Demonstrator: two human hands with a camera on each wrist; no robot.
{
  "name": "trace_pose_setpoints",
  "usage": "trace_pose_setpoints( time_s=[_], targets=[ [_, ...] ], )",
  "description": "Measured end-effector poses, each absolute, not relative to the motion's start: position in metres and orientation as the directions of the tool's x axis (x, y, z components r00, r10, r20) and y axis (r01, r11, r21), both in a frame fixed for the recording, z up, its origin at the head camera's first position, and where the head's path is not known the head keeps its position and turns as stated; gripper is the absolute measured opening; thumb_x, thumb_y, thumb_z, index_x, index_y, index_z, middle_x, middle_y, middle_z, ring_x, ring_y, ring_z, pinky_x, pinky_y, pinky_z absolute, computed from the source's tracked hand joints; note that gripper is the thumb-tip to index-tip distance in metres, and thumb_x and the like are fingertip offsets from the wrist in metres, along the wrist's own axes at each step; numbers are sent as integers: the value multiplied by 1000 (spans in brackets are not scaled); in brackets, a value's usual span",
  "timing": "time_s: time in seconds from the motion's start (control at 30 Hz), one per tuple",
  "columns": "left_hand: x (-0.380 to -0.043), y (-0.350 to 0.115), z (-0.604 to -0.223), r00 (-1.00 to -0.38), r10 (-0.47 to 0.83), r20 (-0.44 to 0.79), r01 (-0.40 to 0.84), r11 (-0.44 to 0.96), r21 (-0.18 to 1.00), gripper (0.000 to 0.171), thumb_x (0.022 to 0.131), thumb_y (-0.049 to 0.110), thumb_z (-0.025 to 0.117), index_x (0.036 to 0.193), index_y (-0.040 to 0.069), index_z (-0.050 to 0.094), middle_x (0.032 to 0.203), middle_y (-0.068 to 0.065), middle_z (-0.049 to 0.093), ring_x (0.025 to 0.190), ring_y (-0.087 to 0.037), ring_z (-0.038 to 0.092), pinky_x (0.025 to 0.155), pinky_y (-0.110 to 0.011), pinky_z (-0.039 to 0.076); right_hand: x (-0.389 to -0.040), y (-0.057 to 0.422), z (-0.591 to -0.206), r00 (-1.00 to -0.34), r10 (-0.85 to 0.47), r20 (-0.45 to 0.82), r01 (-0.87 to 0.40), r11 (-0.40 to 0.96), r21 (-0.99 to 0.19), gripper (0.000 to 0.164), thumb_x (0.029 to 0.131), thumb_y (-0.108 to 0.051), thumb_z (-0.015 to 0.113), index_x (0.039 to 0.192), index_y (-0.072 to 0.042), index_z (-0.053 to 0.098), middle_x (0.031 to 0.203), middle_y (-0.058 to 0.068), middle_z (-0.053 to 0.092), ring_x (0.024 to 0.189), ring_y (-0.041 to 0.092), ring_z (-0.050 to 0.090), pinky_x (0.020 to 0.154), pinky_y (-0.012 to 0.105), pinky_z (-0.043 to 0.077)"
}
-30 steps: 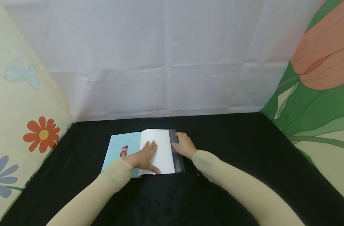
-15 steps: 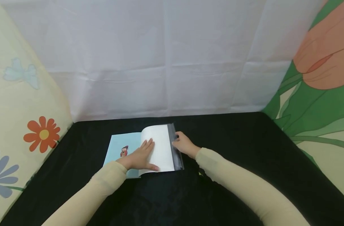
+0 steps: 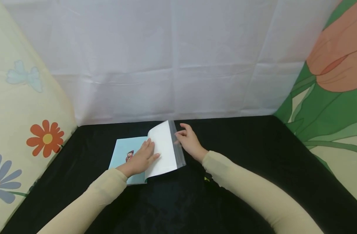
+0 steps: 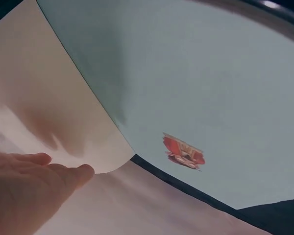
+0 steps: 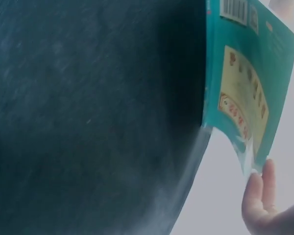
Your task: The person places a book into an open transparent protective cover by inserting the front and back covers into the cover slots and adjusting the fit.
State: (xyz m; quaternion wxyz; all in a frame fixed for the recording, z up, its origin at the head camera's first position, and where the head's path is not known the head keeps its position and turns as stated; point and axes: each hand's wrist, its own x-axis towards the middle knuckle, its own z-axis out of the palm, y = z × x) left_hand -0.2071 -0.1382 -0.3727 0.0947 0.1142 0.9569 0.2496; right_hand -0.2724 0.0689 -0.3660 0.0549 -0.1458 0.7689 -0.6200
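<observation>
An open book lies on the black table, its pale blue left page [image 3: 122, 152] bearing a small figure in red. The white right leaf [image 3: 163, 146] is raised and bowed, with a clear plastic cover flap [image 3: 178, 151] along its outer edge. My right hand [image 3: 191, 143] pinches this flap between thumb and finger. In the right wrist view the leaf's outer side is a teal back cover [image 5: 277, 63] with a barcode and a cream panel. My left hand [image 3: 140, 157] lies near the fold with fingers straight, overlapping both pages; its fingertips are beside the white leaf in the left wrist view.
A black cloth [image 3: 172, 204] covers the table. Behind it hangs a creased white sheet [image 3: 131, 65], with flower-printed panels at left and right. A small yellow object [image 3: 207, 178] peeks out beside the right sleeve.
The right leaf has risen from nearly flat and swung to the left, its plastic flap held by my right hand. My left hand has slid left and slightly up, toward the fold.
</observation>
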Motion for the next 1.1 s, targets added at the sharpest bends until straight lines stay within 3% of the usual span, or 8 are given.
trace_pose_setpoints(
  time_s=[0.2, 0.33, 0.57, 0.67, 0.8, 0.83, 0.9, 1.1],
  targets=[
    [-205, -143, -371, -985, 150, -89, 75, 826, 559, 67, 105, 37, 41, 152, -4, 19, 160, -22, 6, 147, -38, -1, 112, -62, 11, -265, 62, -361, -944, -299, 141, -175, 89, -981, 43, 100, 5, 40, 142, 6, 35, 117, 27, 62, 84, 29, 68, 75, 35, 52],
    [-202, -146, -369, -994, 83, -67, 26, 801, 598, 63, 105, 35, 41, 152, -4, 23, 160, -21, 11, 147, -36, 1, 113, -59, 13, -258, 57, -361, -917, -371, 146, -190, 85, -978, 41, 98, 9, 39, 138, 8, 40, 118, 27, 62, 86, 28, 67, 75, 34, 52],
    [-198, -155, -353, -1000, -15, 11, -4, 745, 668, 55, 106, 29, 40, 149, -4, 29, 158, -21, 21, 147, -36, 9, 114, -53, 15, -247, 51, -370, -819, -544, 182, -254, 61, -965, 39, 98, 4, 45, 136, 10, 43, 127, 27, 58, 108, 32, 61, 82, 38, 53],
    [-197, -160, -343, -999, -34, 5, -21, 710, 704, 57, 106, 33, 38, 151, -1, 27, 159, -21, 14, 130, -41, 42, 100, -55, 39, -242, 48, -375, -759, -626, 182, -270, 49, -962, 43, 97, 4, 46, 139, 10, 40, 133, 28, 54, 116, 35, 57, 85, 40, 53],
    [-196, -168, -330, -999, -41, 19, -14, 682, 731, 60, 106, 38, 35, 152, 0, 24, 160, -22, 9, 127, -44, 42, 98, -56, 40, -235, 42, -381, -688, -698, 200, -323, 48, -945, 45, 97, 3, 49, 140, 10, 38, 136, 28, 50, 120, 37, 55, 91, 39, 51],
    [-196, -170, -328, -999, -44, 27, -10, 682, 732, 61, 106, 39, 35, 152, 0, 23, 159, -22, 11, 130, -44, 39, 104, -56, 34, -233, 40, -383, -673, -711, 203, -335, 48, -941, 46, 97, 2, 50, 141, 9, 38, 137, 27, 49, 121, 36, 54, 93, 38, 50],
    [-196, -174, -325, -997, -57, 43, -7, 684, 730, 61, 106, 40, 33, 151, 0, 24, 158, -23, 18, 144, -39, 18, 112, -57, 20, -229, 35, -384, -641, -741, 198, -352, 55, -934, 48, 97, 0, 52, 142, 7, 37, 138, 25, 48, 121, 35, 54, 96, 36, 48],
    [-192, -180, -323, -996, -86, 24, -39, 666, 745, 67, 105, 48, 30, 152, 1, 22, 156, -21, 24, 141, -37, 25, 111, -56, 24, -220, 22, -382, -536, -837, 113, -389, 126, -913, 59, 98, -3, 54, 150, 2, 25, 146, 20, 42, 119, 33, 55, 96, 35, 47]
  ],
)
